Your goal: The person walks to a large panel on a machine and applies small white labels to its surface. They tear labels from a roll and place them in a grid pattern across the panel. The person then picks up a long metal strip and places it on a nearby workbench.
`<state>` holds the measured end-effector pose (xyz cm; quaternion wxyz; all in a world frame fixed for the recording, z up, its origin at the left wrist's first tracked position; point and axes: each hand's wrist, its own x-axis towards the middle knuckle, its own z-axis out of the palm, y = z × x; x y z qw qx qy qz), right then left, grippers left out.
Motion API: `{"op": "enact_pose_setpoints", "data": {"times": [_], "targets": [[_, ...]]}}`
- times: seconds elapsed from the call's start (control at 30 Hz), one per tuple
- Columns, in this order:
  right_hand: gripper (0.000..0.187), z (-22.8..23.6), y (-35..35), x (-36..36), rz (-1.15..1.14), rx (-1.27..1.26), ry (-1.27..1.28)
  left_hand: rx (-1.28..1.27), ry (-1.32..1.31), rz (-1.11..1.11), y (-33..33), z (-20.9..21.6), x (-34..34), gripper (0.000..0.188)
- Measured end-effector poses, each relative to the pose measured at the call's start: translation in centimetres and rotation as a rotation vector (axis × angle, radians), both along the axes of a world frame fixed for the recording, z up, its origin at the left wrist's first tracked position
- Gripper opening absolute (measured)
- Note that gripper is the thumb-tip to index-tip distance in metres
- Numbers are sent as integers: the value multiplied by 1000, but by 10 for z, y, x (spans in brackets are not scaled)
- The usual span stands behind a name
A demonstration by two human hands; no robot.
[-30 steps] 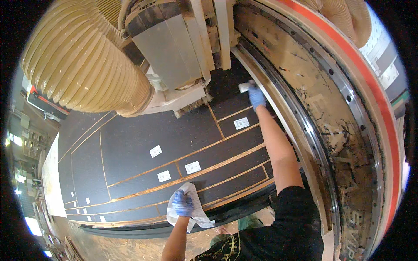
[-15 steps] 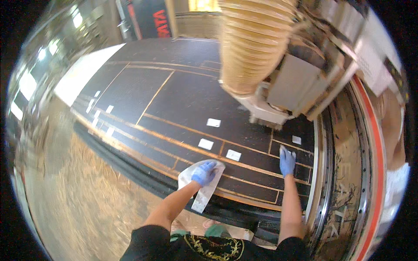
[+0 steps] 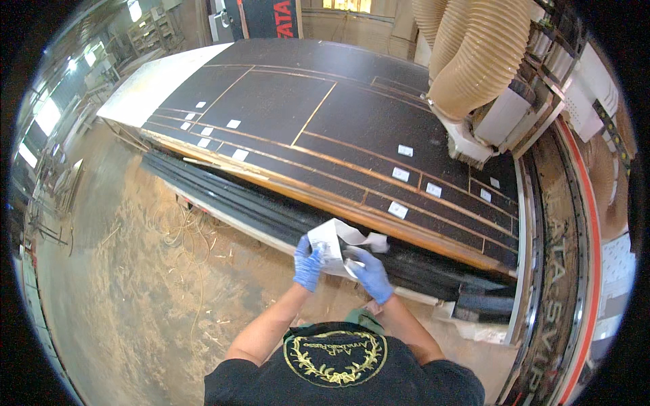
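In front of my body I hold a curling strip of white paper labels point(image 3: 326, 245) with dark print on its near face. My left hand point(image 3: 307, 266), in a blue glove, pinches the strip's left edge. My blue-gloved right hand point(image 3: 370, 272) is closed at the right side of the strip, its fingertips against the paper. Beyond both hands lies a large black panel point(image 3: 386, 115) cut into rectangles by tan grooves. Small white labels point(image 3: 401, 174) are stuck on several of its pieces.
A machine head with ribbed beige hoses point(image 3: 484, 61) stands over the panel's far right. Along the right side runs a gantry beam point(image 3: 558, 271) with a red edge. Dark bars point(image 3: 237, 199) line the table's near side. Sawdust and a thin cable point(image 3: 202, 271) lie on the floor.
My right hand has left the panel's right side, where a label now shows, and joined my left hand at the strip. The strip has come back off the panel toward me. The view has shifted.
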<state>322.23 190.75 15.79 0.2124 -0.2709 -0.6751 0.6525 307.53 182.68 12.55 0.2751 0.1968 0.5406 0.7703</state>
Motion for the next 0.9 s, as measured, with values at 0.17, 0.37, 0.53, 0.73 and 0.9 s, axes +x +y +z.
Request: {"op": "enact_pose_setpoints", "data": {"times": [0.17, 0.37, 0.53, 0.73, 0.9], "targets": [[42, 3, -89, -76, 282, 40, -12, 43, 3, 79, -100, 37, -53, 21], [27, 5, -133, -125, 222, -74, 61, 17, 144, -23, -158, 43, -93, 51], [25, 21, -133, -143, 241, -42, 86, 25, 175, -33, -169, 40, -105, 56], [36, 34, -111, -152, 117, -54, 209, 81, 175, -24, -151, 55, -116, 56], [36, 61, -87, -173, 130, 87, 242, 63, 96, -147, -133, 75, -119, 59]]}}
